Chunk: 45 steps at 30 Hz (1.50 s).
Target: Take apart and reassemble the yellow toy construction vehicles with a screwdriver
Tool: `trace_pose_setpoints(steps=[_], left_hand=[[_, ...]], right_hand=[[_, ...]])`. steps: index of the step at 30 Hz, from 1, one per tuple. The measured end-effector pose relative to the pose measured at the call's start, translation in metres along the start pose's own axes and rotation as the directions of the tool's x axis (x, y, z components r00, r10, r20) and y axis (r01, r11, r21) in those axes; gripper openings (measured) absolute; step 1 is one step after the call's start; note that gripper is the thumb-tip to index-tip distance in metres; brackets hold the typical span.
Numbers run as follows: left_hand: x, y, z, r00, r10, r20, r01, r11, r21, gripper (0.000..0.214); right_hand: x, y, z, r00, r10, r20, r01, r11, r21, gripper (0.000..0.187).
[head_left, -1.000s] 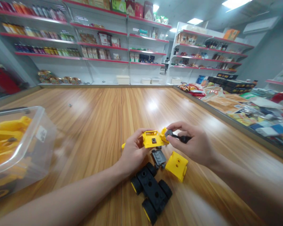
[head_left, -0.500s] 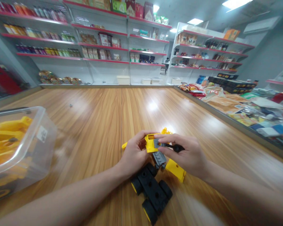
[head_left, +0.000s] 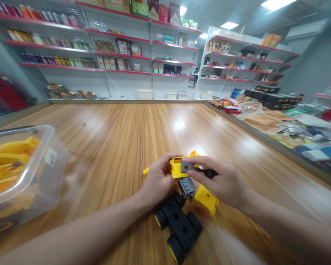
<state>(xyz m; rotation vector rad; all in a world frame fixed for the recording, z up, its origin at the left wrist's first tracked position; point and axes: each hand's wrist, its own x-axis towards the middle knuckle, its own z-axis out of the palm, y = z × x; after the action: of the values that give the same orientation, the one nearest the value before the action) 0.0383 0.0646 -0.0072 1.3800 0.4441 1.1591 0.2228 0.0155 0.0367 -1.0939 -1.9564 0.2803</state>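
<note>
My left hand [head_left: 156, 182] grips a yellow toy body part [head_left: 178, 168] just above the wooden table [head_left: 113, 140]. My right hand [head_left: 223, 182] pinches a small grey piece [head_left: 187, 167] against that yellow part and also holds a black tool [head_left: 208, 172]. Below the hands lies a black wheeled chassis [head_left: 179, 226] with yellow hubs. A grey block [head_left: 187, 186] and a loose yellow block [head_left: 206, 198] lie on the table between the hands and the chassis.
A clear plastic bin [head_left: 22, 173] with yellow toy parts stands at the left. Packaged goods [head_left: 287, 125] lie along the table's right side. Store shelves [head_left: 121, 55] line the back wall.
My right hand moved left and brought the grey piece from the yellow part's right end onto its face. Both hands have lowered slightly.
</note>
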Motion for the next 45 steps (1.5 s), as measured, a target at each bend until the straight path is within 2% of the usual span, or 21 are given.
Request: trace_pose_setpoints(steps=[5, 17, 26, 30, 36, 40, 43, 45], left_hand=[[-0.001, 0.0, -0.001, 1.0, 0.006, 0.023, -0.006, 1.0, 0.005, 0.032], [-0.001, 0.0, 0.0, 1.0, -0.003, 0.001, 0.003, 0.998, 0.066, 0.033], [-0.001, 0.002, 0.0, 1.0, -0.016, -0.005, 0.016, 0.996, 0.091, 0.035], [-0.001, 0.001, 0.0, 1.0, -0.009, 0.006, 0.009, 0.997, 0.08, 0.034], [-0.001, -0.001, 0.0, 1.0, -0.008, 0.004, 0.007, 0.997, 0.075, 0.033], [0.0, 0.0, 0.0, 1.0, -0.01, 0.001, 0.01, 0.999, 0.041, 0.032], [0.0, 0.001, 0.0, 1.0, -0.014, -0.02, 0.015, 1.0, 0.024, 0.032], [0.001, 0.001, 0.0, 0.999, -0.033, -0.039, 0.034, 0.999, 0.031, 0.034]], right_hand=[[0.0, -0.001, 0.002, 1.0, 0.016, 0.027, -0.018, 0.998, 0.063, 0.03], [0.001, -0.001, 0.001, 0.998, -0.027, 0.06, 0.028, 1.0, -0.009, 0.032], [0.005, -0.002, 0.001, 0.991, -0.106, 0.08, 0.105, 0.994, 0.014, 0.032], [0.006, -0.001, 0.0, 0.977, -0.207, 0.049, 0.206, 0.978, 0.024, 0.027], [0.005, 0.003, -0.002, 0.957, -0.284, 0.055, 0.286, 0.958, -0.034, 0.025], [0.004, 0.003, -0.004, 0.953, -0.291, 0.081, 0.298, 0.95, -0.094, 0.029], [0.004, 0.002, -0.008, 0.96, -0.279, 0.036, 0.282, 0.951, -0.126, 0.033], [0.005, 0.001, -0.012, 0.959, -0.283, 0.023, 0.283, 0.95, -0.133, 0.029]])
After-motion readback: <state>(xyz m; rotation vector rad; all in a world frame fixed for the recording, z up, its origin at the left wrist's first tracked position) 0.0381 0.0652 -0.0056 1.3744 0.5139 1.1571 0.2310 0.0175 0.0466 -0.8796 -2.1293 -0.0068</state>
